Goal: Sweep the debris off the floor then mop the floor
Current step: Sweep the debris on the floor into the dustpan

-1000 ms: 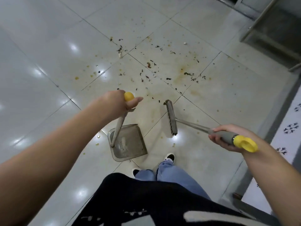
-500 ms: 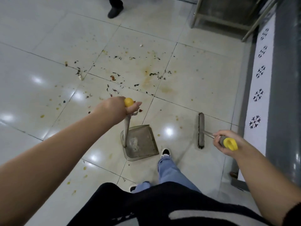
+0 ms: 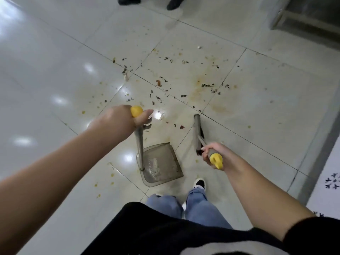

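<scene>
Dark leaf bits and orange-brown stains make up the debris (image 3: 176, 89) scattered over the pale floor tiles ahead of me. My left hand (image 3: 121, 119) grips the yellow-tipped upright handle of a grey dustpan (image 3: 161, 164), which rests flat on the floor just in front of my feet. My right hand (image 3: 213, 153) is closed around the grey, yellow-capped handle of a broom (image 3: 197, 133). Its brush head stands on the floor to the right of the dustpan, at the near edge of the debris.
Another person's dark shoes (image 3: 128, 0) stand at the top edge, beyond the debris. A metal-framed cabinet (image 3: 305, 13) sits at the top right. A grey strip and a white patterned surface (image 3: 331, 183) run along the right side. My own shoe (image 3: 199, 183) is beside the dustpan.
The broom head has come in from the far right to just beside the dustpan, and my right hand has moved with it. The view has tilted up. The dustpan stays on the floor.
</scene>
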Tool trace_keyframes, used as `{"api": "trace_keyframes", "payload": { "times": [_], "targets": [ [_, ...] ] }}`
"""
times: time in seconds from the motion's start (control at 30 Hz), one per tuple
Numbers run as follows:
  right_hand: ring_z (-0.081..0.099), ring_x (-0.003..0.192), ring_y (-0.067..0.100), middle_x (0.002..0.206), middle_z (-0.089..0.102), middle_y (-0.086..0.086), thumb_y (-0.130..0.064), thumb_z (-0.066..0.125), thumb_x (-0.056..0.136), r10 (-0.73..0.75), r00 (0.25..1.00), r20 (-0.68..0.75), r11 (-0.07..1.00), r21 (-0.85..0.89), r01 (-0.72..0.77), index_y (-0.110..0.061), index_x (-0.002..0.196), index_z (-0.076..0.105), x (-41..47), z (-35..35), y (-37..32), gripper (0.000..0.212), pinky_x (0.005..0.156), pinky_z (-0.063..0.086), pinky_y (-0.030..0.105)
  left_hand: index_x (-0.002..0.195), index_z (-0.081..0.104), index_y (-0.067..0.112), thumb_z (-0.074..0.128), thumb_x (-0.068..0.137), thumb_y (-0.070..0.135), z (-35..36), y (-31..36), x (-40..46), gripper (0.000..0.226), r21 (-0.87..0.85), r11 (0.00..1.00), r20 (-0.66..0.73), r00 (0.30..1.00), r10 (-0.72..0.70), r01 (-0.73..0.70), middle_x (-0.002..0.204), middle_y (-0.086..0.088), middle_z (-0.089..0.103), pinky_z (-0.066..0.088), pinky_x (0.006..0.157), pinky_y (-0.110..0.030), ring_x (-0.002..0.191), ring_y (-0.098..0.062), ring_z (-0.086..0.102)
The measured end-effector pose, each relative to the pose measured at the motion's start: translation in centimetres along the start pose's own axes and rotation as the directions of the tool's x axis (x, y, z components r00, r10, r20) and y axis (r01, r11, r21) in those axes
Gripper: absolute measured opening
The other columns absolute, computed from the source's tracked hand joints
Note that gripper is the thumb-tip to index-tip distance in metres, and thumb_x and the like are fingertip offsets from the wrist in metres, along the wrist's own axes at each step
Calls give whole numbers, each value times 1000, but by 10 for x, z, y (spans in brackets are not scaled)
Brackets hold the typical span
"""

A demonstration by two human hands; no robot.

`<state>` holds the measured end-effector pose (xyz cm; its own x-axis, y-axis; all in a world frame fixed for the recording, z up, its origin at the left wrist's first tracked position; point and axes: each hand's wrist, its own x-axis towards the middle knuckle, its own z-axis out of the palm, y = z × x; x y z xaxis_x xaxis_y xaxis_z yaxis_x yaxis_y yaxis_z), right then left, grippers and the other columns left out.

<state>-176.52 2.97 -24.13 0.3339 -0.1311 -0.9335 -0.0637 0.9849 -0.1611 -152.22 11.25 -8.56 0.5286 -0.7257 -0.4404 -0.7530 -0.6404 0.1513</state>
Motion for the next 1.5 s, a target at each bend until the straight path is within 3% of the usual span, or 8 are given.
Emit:
{"api": "trace_keyframes", "payload": {
  "times": [0.17,0.37,0.6,0.77,0.97,1.23,1.4,1.5],
  "targets": [
    [54,37,6,53,52,1,-3,43,93,-48,993,109,967,252,19,-5,72,50,-9,22,-37,22,38,44,11,57,42,16,35,70,76,-13,-40,1,62,-111,984,-63,987,-148,140,47,-3,46,36,48,-24,43,-17,49],
    [37,19,8,33,37,3,-5,33,97,182,983,29,983,16,-183,-12,63,34,-1,88,-13,34,24,32,11,52,46,16,39,71,76,-26,-108,7,64,-179,925,-46,936,-348,335,23,2,43,38,44,-19,27,-14,47],
    [41,22,10,30,42,1,0,40,86,-77,986,-145,952,-306,29,-7,60,41,30,136,2,27,31,31,10,49,60,18,44,77,70,-57,-161,24,61,-345,893,-70,941,-332,290,24,3,43,34,40,-18,22,-9,43],
    [41,24,10,45,38,4,4,34,88,-29,998,-56,995,-101,23,-8,61,40,62,184,3,30,29,36,11,59,48,8,45,82,63,-61,-199,23,59,-350,834,15,892,-451,427,48,-8,50,39,46,-23,42,-22,47],
    [39,27,6,48,35,2,4,34,90,16,999,-34,997,81,-13,-10,72,36,66,216,-6,23,29,38,11,61,45,6,45,87,57,-57,-246,6,57,-382,746,117,829,-547,546,50,-11,48,37,47,-23,43,-23,46],
    [38,23,8,41,37,4,28,72,13,184,971,152,981,28,-190,-11,69,36,17,250,21,77,24,35,12,69,47,5,41,86,62,-70,-301,-3,60,-380,712,141,798,-587,591,55,-11,52,38,45,-24,46,-23,50],
    [41,24,9,42,40,7,27,76,27,328,921,209,944,-107,-312,-11,72,36,25,291,12,71,26,35,10,69,49,3,40,87,62,-56,-312,5,62,-380,680,167,770,-616,627,54,-10,50,43,55,-27,52,-24,52],
    [43,26,7,50,40,5,5,54,73,364,924,120,915,-232,-330,-10,79,38,48,322,14,22,27,37,11,76,52,5,40,86,63,-41,-314,4,61,-396,669,152,763,-628,629,58,-10,50,44,65,-30,60,-25,53]
  ]
}}
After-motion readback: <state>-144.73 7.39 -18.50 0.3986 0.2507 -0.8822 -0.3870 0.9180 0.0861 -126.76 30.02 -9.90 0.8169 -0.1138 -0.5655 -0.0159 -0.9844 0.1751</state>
